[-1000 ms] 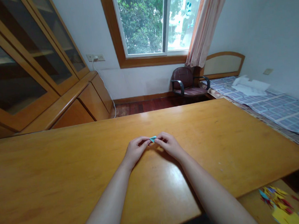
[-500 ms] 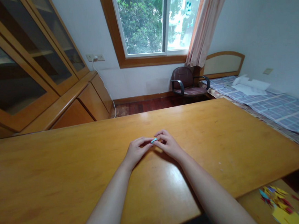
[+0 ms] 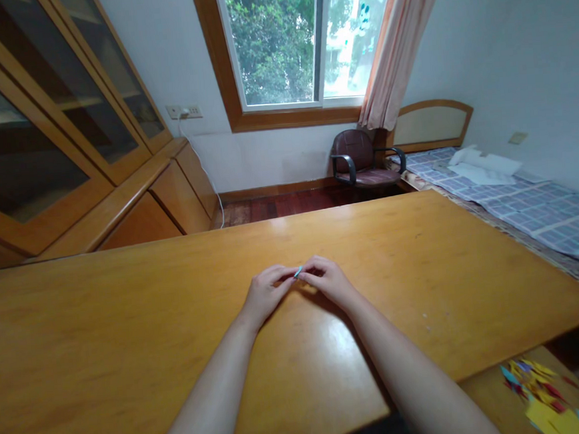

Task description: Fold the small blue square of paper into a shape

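A small light-blue piece of folded paper (image 3: pixel 298 272) is pinched between the fingertips of both hands, just above the wooden table (image 3: pixel 128 336). My left hand (image 3: pixel 270 289) grips it from the left, thumb and fingers closed on its edge. From the right, my right hand (image 3: pixel 327 279) holds the other side between thumb and forefinger. Fingertips cover much of the paper, so its full shape is hidden.
At the lower right, a lower surface carries a pile of colourful paper pieces (image 3: pixel 536 381) and a yellow sheet (image 3: pixel 553 418). A brown armchair (image 3: pixel 358 158) stands beyond the table. To the right is a bed (image 3: pixel 534 204); a glass-door cabinet (image 3: pixel 116 184) lines the left.
My right hand's fingers have drawn in closer on the paper, and the forefinger has lowered. Less of the light-blue paper shows, and it looks narrower. My left hand has barely moved.
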A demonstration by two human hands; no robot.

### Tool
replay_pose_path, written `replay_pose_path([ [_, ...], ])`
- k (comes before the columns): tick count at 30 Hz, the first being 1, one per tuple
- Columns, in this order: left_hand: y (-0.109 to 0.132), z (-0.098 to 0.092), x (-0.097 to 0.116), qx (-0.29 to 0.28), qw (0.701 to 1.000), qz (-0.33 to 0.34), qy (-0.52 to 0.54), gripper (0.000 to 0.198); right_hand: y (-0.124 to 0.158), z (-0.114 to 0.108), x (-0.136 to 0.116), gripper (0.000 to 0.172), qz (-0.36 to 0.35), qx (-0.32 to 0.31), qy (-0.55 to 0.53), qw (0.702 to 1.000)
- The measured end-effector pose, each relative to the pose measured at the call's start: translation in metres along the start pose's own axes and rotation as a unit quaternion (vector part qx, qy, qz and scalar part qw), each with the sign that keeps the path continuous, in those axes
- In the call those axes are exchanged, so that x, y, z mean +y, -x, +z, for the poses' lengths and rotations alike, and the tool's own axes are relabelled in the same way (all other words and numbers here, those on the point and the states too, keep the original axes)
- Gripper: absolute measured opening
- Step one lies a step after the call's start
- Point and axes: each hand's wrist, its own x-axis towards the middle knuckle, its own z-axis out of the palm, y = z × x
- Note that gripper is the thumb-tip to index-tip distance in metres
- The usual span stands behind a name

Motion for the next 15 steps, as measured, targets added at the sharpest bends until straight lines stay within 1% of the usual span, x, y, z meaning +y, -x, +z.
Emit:
replay_pose_path([
  [4,0.0007,0.0021,0.0000,0.014,0.999,0.029,-0.034,0.019,0.0013,0.0001,0.0019,0.018,0.033,-0.007,-0.029,0.999],
  [9,0.0021,0.0042,-0.0023,0.008,0.997,0.049,-0.066,0.020,0.0024,0.0003,0.0019,0.022,0.033,-0.005,-0.030,0.999],
  [15,0.0026,0.0051,-0.0037,0.013,0.992,0.081,-0.091,0.023,0.0023,0.0000,-0.0015,0.021,0.042,0.000,-0.025,0.999],
])
